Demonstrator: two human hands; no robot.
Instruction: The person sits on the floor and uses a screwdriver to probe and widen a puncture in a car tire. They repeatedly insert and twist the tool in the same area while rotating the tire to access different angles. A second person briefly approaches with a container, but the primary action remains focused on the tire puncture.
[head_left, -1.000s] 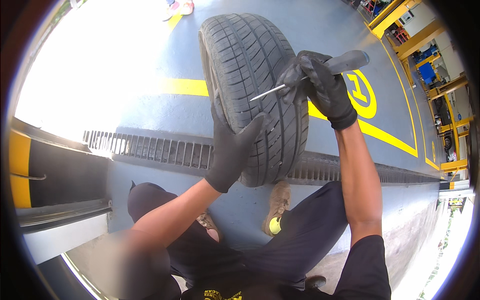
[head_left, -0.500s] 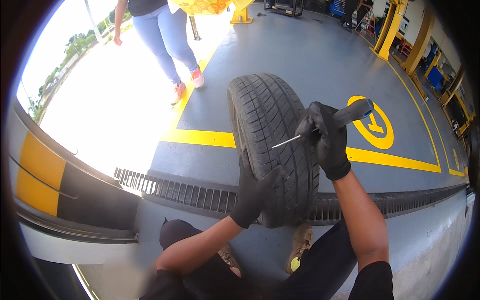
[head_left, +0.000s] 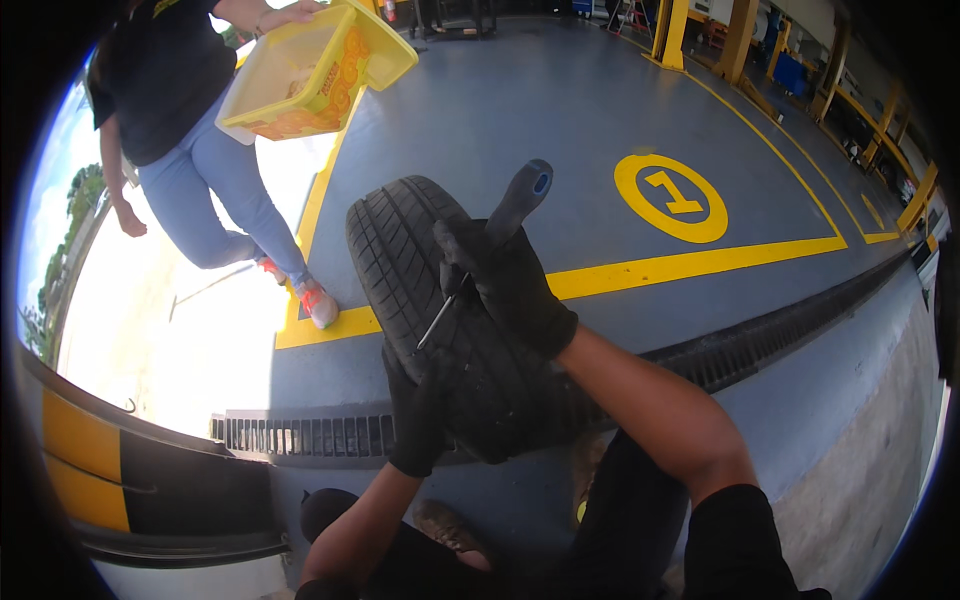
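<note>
A black tyre [head_left: 405, 245] stands upright on its tread in front of me, between my feet. My left hand [head_left: 420, 405], in a black glove, grips the tyre's near left edge, its thumb on the tread. My right hand [head_left: 512, 290], gloved too, is closed round a screwdriver [head_left: 519, 203] with a dark grey handle. The handle points up and away; the thin metal shaft slants down to the left over the tread. The tip is close to my left thumb; whether it touches the rubber I cannot tell.
Beyond the tyre at left, another person [head_left: 165, 90] in jeans carries a yellow plastic tub [head_left: 310, 85]. A drain grate [head_left: 310, 435] crosses the floor beneath the tyre. Yellow lines [head_left: 700, 265] mark the grey floor. Yellow posts [head_left: 670, 35] stand at the far right.
My view has turned, so the tyre appears farther left. The screwdriver is held more steeply, its tip lower, near my left thumb. The other person has come nearer with the tub.
</note>
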